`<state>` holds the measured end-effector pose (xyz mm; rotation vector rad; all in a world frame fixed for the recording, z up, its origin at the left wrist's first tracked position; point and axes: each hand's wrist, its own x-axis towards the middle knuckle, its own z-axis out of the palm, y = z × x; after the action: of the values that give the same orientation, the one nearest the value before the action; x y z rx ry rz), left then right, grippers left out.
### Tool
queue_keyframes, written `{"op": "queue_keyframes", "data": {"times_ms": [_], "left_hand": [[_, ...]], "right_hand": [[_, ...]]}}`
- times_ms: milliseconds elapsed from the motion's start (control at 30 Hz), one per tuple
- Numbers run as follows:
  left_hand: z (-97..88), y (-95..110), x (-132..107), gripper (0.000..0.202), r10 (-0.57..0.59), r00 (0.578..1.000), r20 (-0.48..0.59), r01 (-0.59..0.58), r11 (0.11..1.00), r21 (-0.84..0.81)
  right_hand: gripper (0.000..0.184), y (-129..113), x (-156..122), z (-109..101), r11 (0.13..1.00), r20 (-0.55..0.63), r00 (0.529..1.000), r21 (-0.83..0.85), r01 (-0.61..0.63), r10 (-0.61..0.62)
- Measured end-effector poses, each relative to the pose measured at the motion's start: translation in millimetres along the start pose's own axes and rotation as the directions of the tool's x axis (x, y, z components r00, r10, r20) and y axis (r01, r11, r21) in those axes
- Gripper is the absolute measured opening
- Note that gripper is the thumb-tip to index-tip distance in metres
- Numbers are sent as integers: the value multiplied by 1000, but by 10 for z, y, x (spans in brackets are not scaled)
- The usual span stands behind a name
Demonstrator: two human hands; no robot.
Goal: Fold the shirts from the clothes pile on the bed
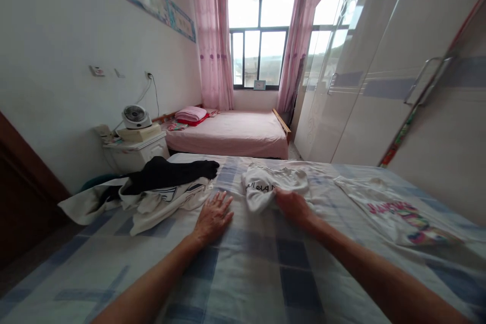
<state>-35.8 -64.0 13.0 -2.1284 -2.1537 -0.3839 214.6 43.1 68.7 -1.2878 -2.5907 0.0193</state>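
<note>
My left hand lies flat on the blue checked bedsheet, fingers spread, holding nothing. My right hand is closed on the edge of a white T-shirt with black lettering, which lies bunched in the middle of the bed. A pile of clothes, black on top of white, sits just left of my left hand. A white T-shirt with a colourful print lies spread flat at the right.
A pink single bed with a folded pink blanket stands under the window. A white nightstand carries a small fan at left. Glossy wardrobe doors line the right wall.
</note>
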Motion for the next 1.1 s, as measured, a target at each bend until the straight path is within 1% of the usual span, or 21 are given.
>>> {"op": "queue_keyframes", "data": {"times_ms": [33,67,133,167,233,267,300,367,467,533,600,667,700,733,767,833,867,900,933,1000,1100], "left_hand": [[32,-22,-6,50,-9,1000,9,9,1000,7],[56,-38,-9,50,-13,1000,21,13,1000,9],[81,-52,-11,52,-20,999,34,20,1000,3],[83,-53,-12,52,-23,999,33,23,1000,-3],[72,-48,-16,53,-26,999,30,26,1000,-16],[64,-45,-19,53,-27,999,29,28,999,-21],[57,-43,-21,53,-29,999,28,29,999,-24],[51,-43,-23,52,-26,999,24,27,999,-27],[62,-52,-14,53,-27,999,24,27,999,-34],[76,-59,-9,53,-27,999,30,28,999,-39],[84,-59,-12,52,-25,999,32,26,999,-39],[75,-46,-24,50,-26,999,18,27,999,-35],[63,-36,-29,48,-26,1000,5,26,999,-32],[47,-23,-28,46,-18,1000,-10,17,999,-27],[30,-10,-19,44,0,1000,-20,-1,1000,-23],[7,10,41,40,46,999,-13,-46,999,-25],[8,11,96,40,63,998,7,-63,998,-30],[20,6,170,41,70,997,31,-69,997,-34],[42,-7,262,41,71,996,52,-69,997,-37],[112,-46,493,44,65,995,80,-63,997,-35],[237,-100,917,45,23,993,119,-20,999,-31]], "right_hand": [[29,79,121,-163,992,-94,988,33,-122,124],[30,158,236,-358,980,-187,962,75,-186,197],[37,278,419,-803,970,-295,924,86,-227,242],[37,305,470,-1028,966,-377,889,111,-235,260],[35,272,467,-1423,975,-502,836,123,-184,221],[34,216,409,-1573,984,-535,826,122,-133,178],[33,141,316,-1685,991,-545,830,117,-66,120],[32,-41,48,-1780,990,-490,872,125,69,1],[31,-303,-444,-1643,966,-272,957,204,160,-101],[29,-438,-743,-1448,947,-92,985,277,163,-143],[26,-528,-964,-1252,924,103,977,355,139,-187],[18,-549,-1075,-1099,879,289,919,464,112,-269],[19,-523,-1082,-1038,848,345,886,522,92,-308],[23,-466,-1055,-979,821,366,870,566,73,-329],[27,-377,-997,-915,809,348,883,585,60,-316],[33,-107,-795,-740,851,220,956,522,52,-193],[36,64,-662,-619,895,134,984,444,44,-114],[39,250,-517,-476,937,78,995,348,26,-57],[43,440,-367,-318,966,70,997,259,-2,-17],[48,797,-66,12,992,152,988,113,-56,39],[52,1186,350,387,985,205,964,-74,-155,167]]}}
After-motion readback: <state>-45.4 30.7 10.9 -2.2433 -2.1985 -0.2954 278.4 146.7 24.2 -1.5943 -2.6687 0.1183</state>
